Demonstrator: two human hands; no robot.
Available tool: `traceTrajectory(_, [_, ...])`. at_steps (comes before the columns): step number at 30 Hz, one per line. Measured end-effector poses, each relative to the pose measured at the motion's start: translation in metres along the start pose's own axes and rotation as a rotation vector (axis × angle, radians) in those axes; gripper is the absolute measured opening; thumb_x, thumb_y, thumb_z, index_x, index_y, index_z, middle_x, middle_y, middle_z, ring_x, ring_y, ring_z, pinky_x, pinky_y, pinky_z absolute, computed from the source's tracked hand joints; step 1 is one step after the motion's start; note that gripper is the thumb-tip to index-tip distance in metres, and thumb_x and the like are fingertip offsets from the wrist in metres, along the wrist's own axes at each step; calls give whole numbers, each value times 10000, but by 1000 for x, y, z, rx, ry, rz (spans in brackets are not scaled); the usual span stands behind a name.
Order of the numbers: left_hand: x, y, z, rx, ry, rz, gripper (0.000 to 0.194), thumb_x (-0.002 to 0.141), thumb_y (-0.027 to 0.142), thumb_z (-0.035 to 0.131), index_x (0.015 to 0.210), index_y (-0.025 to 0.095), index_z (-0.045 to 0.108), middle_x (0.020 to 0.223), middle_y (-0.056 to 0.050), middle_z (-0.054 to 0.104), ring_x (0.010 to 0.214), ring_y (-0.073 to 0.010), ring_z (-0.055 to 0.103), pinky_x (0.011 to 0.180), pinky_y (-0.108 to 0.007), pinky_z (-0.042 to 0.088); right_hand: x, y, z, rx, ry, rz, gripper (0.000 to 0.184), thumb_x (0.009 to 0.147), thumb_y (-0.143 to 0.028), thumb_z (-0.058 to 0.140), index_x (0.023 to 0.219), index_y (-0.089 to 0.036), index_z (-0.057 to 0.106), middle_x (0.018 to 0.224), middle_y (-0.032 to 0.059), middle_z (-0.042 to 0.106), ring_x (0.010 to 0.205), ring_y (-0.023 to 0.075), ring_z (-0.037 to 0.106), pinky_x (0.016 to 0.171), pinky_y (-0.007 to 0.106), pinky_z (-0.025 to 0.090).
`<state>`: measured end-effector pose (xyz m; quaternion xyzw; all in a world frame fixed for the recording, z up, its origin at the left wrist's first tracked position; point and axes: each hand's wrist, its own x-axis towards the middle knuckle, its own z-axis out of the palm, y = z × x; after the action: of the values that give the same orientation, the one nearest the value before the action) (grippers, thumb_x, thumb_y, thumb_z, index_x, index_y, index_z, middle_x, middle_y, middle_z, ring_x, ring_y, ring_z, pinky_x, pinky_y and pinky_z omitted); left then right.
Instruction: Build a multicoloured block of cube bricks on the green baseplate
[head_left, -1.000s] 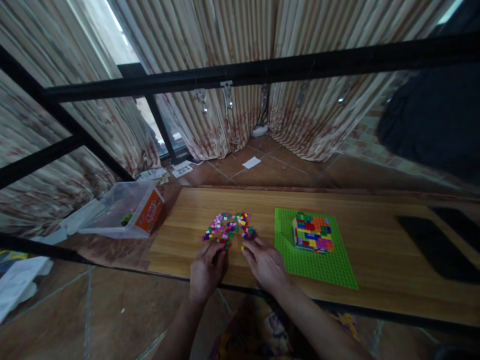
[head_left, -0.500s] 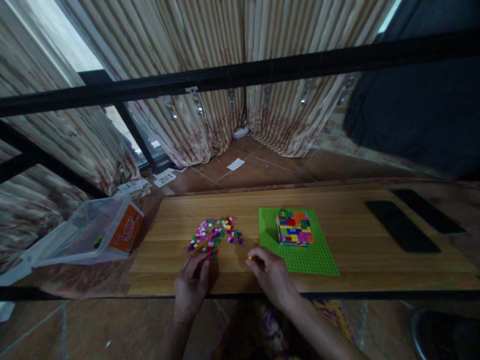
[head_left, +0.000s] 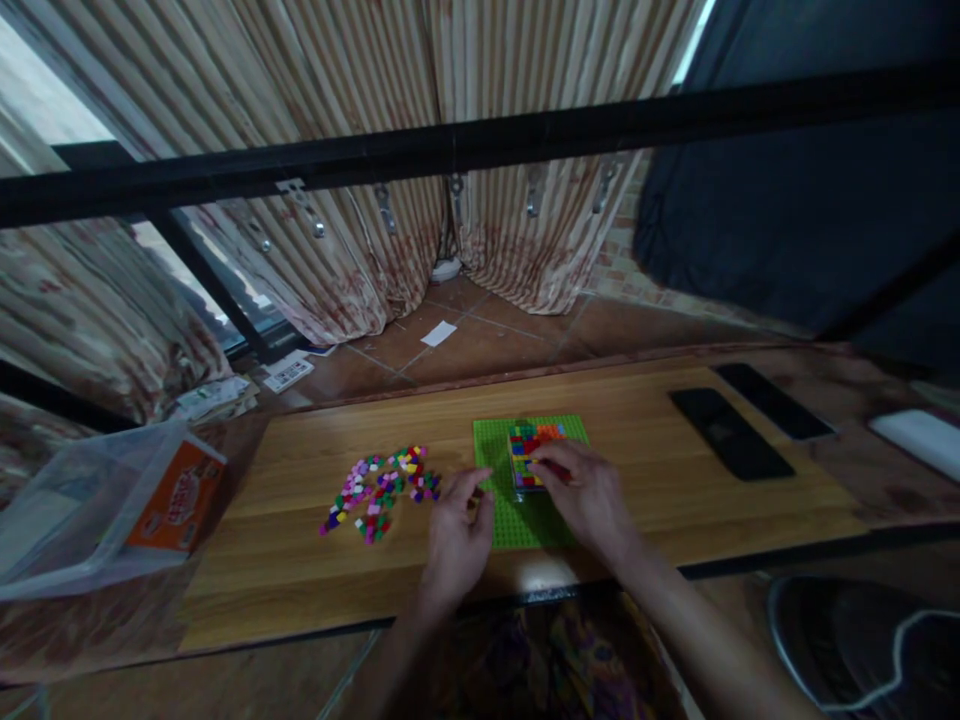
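Orange-labelled clear bin (head_left: 112, 510), right hand (head_left: 592, 492) on bricks (head_left: 523, 470)

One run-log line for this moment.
left hand: over left edge of green baseplate | right hand: at block stack | loose blocks: on table, left of baseplate

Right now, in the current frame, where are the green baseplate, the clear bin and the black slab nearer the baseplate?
Green baseplate (head_left: 532, 525): head view, bare near part.
Clear bin (head_left: 177, 497): head view, orange-labelled wall.
Black slab (head_left: 731, 433): head view, middle of top face.
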<state>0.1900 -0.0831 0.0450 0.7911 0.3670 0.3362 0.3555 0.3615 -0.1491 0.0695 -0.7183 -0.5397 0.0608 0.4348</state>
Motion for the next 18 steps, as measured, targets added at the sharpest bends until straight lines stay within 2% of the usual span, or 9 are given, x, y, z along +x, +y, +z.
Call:
traceTrajectory(3, [10, 4, 14, -50, -32, -15, 294, 876, 164, 490, 1127, 245, 619, 1060, -38, 667, 919, -148, 636, 787, -280, 548, 7, 2, 10, -60, 3, -53, 147, 869, -280, 580, 798, -239, 702, 891, 39, 679, 903, 215, 594, 817, 351, 468])
traceTrajectory(7, [15, 5, 24, -97, -68, -3, 352, 873, 117, 457, 1167, 247, 601, 1127, -39, 651, 1037, -159, 615, 911, -322, 525, 9, 4, 21, -81, 51, -35, 126, 846, -277, 614, 794, -252, 726, 947, 49, 647, 951, 227, 553, 840, 365, 454])
traceTrajectory(12, [15, 6, 29, -129, -91, -10, 402, 871, 96, 433, 1217, 239, 579, 1183, -54, 628, 1118, -167, 583, 1010, -358, 476, 7, 4, 26, -94, 82, -16, 156, 853, -293, 608, 811, -265, 755, 980, 58, 633, 957, 233, 542, 827, 382, 463])
traceTrajectory(18, [12, 10, 31, -122, -140, -51, 429, 879, 108, 408, 1277, 205, 535, 1237, -71, 587, 1170, -171, 546, 1058, -372, 434, 3, 8, 24, -90, 90, -70, 195, 888, -319, 578, 900, -250, 760, 1068, 83, 639, 1008, 246, 540, 828, 396, 478])
